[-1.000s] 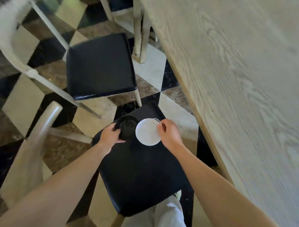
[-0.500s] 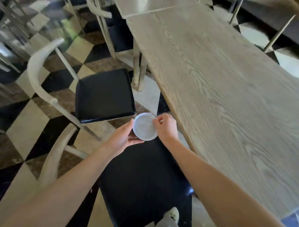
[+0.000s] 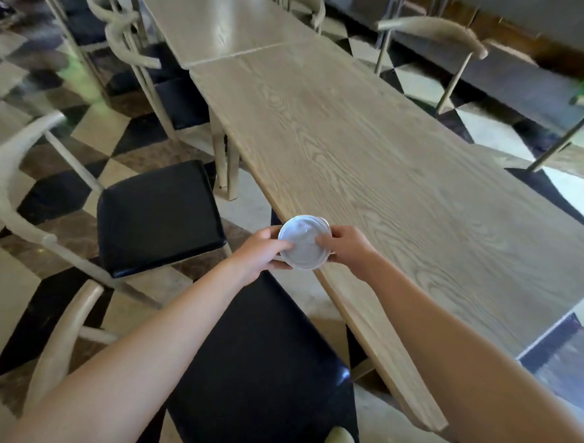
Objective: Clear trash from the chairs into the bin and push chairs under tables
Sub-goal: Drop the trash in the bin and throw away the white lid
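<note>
Black vinyl on the nearest chair seat point(image 3: 261, 364) lies bare below our forearms, so we judge its trash is already in hand. Just above it, both hands share one round white lid point(image 3: 303, 242), held up off the seat at the edge of the wooden surface point(image 3: 370, 164): the left hand point(image 3: 261, 251) has its grip clamped on the near rim, the right hand point(image 3: 344, 245) pinches the far side, probably to keep anything stacked beneath together, though we cannot tell what is there. Beyond, the second chair point(image 3: 157, 215) stands pulled out, not yet pushed in. No bin shows.
</note>
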Motion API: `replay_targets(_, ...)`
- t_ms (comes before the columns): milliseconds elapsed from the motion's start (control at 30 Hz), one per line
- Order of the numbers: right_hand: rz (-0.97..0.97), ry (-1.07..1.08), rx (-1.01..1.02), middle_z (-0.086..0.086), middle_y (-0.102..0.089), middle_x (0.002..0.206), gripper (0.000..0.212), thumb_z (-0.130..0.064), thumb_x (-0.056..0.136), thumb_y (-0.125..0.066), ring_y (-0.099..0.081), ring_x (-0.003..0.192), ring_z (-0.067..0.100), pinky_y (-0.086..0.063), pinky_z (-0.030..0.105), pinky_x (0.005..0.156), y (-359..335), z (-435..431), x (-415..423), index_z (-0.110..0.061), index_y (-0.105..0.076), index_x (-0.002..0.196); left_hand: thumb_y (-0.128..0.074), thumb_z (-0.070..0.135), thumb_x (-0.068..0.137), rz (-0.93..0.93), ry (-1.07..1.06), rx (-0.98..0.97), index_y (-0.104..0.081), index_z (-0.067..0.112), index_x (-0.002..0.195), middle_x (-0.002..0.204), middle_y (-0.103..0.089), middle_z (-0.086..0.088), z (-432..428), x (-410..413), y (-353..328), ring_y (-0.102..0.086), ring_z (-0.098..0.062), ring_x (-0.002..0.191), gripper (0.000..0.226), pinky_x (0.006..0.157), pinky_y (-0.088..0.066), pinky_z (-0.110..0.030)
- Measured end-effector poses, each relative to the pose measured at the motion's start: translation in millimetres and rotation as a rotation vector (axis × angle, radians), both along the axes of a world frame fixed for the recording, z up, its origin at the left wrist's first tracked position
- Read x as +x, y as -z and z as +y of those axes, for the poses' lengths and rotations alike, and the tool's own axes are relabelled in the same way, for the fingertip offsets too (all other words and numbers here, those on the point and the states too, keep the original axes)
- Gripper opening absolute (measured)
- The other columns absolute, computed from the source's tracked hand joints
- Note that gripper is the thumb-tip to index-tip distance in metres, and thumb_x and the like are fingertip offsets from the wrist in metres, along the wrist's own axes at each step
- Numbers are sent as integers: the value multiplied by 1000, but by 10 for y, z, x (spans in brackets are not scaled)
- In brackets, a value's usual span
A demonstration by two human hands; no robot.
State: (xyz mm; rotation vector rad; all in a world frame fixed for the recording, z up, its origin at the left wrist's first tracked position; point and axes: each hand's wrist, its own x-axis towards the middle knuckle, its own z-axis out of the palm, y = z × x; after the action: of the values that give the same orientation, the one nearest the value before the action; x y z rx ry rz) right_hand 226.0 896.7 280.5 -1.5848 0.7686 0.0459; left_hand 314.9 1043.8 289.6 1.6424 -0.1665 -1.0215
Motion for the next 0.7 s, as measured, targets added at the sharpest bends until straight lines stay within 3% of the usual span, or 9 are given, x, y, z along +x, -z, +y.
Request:
replay_targets(100,-22,86,-41,11,-61,92,19,-5,90,-55,-59,86,23,-54,35,77,-97,-281,-198,-2,-65,105,-55,8,93,-99,35,8,-55,11,121,108,-62,-5,-398,-152,-139,-62,-17,94,28,66,-56,-23)
replay_targets(233,-80,185,28,10,-61,97,23,-5,91,-53,-61,81,17,-54,23,64,-265,-670,-588,-3,-62,112,-56,6,93,-140,74,-9,-56,14,110,93,-63,-2,-918,-442,-249,-62,-16,83,19,61,-55,-20)
replay_targets(300,-107,197,78,6,-63,91,21,-5,92,-52,-61,77,11,-54,18,59,-369,-878,-836,-6,-61,111,-58,6,91,-183,112,-19,-56,14,104,92,-63,-5,-1188,-608,-271,-61,-18,83,16,66,-54,-24)
replay_targets(500,-182,266,209,6,-64,93,17,-13,95,-51,-63,87,17,-56,24,71,-568,-1558,-1659,-8,-61,108,-57,2,90,-191,250,-75,-58,15,105,81,-61,3,-2005,-1265,-364,-57,-7,72,20,57,-52,-15)
replay_targets(600,-160,294,214,7,-65,95,24,-28,96,-50,-63,88,19,-54,30,77,-660,-1938,-2111,-9,-62,105,-58,-2,89,-213,287,-82,-59,13,107,85,-62,-3,-2400,-1650,-382,-58,-11,73,23,56,-52,-16)
replay_targets(700,-138,302,278,9,-66,99,33,-37,96,-47,-65,88,18,-58,28,74,-691,-2324,-2531,-10,-60,107,-61,1,88,-220,321,-82,-62,6,111,95,-63,-11,-2766,-1992,-376,-61,-22,87,24,59,-54,-18)
